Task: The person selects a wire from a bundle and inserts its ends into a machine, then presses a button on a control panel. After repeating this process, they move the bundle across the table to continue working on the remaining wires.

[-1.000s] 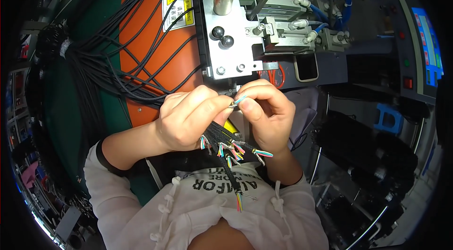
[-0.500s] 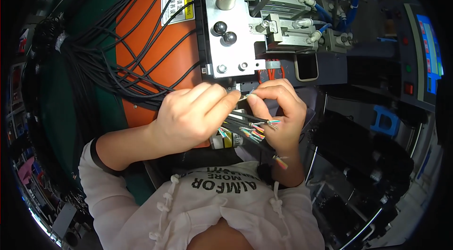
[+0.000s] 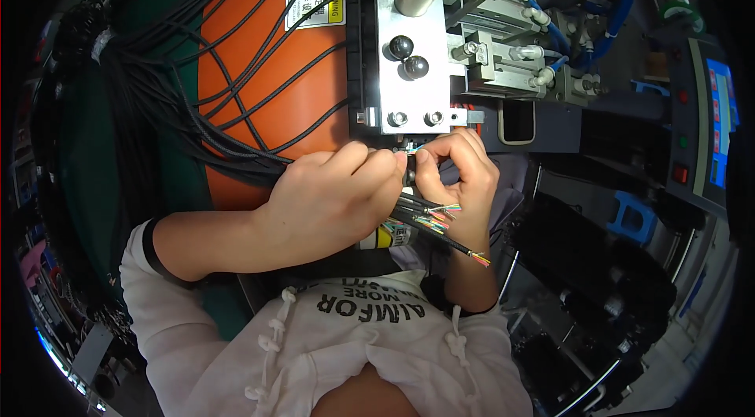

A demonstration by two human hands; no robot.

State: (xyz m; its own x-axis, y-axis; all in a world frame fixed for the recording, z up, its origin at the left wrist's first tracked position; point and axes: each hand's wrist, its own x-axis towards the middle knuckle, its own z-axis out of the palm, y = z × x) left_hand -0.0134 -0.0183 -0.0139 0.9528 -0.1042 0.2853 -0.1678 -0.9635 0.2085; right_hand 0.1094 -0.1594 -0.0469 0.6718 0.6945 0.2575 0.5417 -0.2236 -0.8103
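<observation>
My left hand (image 3: 334,189) is closed, pinching the end of a black cable between thumb and forefinger just below the machine's metal plate (image 3: 415,102). From that cable end fan thin coloured wires (image 3: 414,150), whose tips lie between the thumb and forefinger of my right hand (image 3: 458,169), closed in a pinch. The cable itself is mostly hidden by my left fingers. Beneath both hands hangs a bundle of black cables (image 3: 425,222) with stripped ends showing red, yellow, green and white wires. Behind the bundle is a partly hidden container with a yellow label (image 3: 385,238).
Many black cables (image 3: 149,94) spread from a tied bunch at left over an orange surface (image 3: 259,63). Pneumatic cylinders (image 3: 503,63) with blue hoses stand back right, beside a phone (image 3: 517,121). A control panel with a screen (image 3: 717,118) and a blue stool (image 3: 634,216) are at right.
The view has shifted, so the machine sits farther right. My hands have come closer together, and the coloured wires now span between their fingertips, close under the metal plate.
</observation>
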